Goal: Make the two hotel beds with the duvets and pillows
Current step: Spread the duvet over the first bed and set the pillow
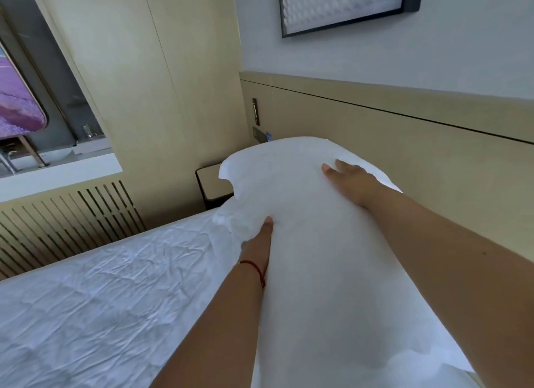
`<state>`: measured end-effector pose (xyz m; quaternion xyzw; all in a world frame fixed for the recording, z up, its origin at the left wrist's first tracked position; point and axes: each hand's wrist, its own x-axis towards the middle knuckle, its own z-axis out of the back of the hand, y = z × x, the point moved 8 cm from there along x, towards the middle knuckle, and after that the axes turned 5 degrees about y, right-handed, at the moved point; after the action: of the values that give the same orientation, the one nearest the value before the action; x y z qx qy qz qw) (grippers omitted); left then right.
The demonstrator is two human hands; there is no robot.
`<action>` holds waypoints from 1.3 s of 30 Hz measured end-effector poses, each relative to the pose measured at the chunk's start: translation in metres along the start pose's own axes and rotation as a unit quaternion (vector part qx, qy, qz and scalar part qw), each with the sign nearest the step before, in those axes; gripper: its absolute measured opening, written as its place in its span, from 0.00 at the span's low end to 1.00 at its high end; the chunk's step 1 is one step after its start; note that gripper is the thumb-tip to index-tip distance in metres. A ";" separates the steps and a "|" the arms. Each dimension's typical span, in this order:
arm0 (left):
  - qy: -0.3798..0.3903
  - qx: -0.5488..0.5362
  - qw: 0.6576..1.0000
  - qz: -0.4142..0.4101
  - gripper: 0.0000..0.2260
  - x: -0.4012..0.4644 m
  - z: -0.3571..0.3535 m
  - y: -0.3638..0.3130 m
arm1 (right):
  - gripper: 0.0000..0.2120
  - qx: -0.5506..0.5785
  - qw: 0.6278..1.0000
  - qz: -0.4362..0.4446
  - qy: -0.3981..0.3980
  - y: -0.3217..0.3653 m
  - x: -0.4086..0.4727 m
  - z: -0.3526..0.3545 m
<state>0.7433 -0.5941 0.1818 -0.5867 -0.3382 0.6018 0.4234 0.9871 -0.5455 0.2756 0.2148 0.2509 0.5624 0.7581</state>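
Note:
A large white pillow [303, 243] fills the middle of the view, lying lengthwise along the head end of the bed against the beige headboard [433, 162]. My left hand [258, 246] grips the pillow's left side with its thumb on top and its fingers hidden underneath. My right hand [351, 181] rests flat on the pillow's upper right part with fingers straight. The bed [101, 301] to the left is covered with a wrinkled white sheet. No duvet is in view.
A dark bedside table [212, 185] stands past the bed's far corner. A slatted radiator cover [63, 222] runs under the window sill at left. A framed picture [346, 6] hangs above the headboard, and a switch panel [255, 111] sits on the wall.

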 end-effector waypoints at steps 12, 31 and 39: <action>-0.086 0.434 0.882 -0.165 0.31 -0.003 -0.062 -0.029 | 0.35 0.013 0.991 0.063 0.116 0.010 0.033 -0.062; -0.114 0.216 0.964 -0.106 0.40 -0.005 -0.063 -0.077 | 0.39 0.153 0.988 -0.001 -0.036 -0.054 0.068 0.048; -0.153 0.415 0.877 -0.187 0.35 -0.007 -0.085 -0.090 | 0.38 -0.033 0.998 -0.053 0.015 -0.089 0.059 -0.003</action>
<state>0.8378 -0.5712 0.2593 -0.1836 -0.2216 0.6789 0.6755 1.0661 -0.5137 0.2110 0.1676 0.2546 0.5323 0.7897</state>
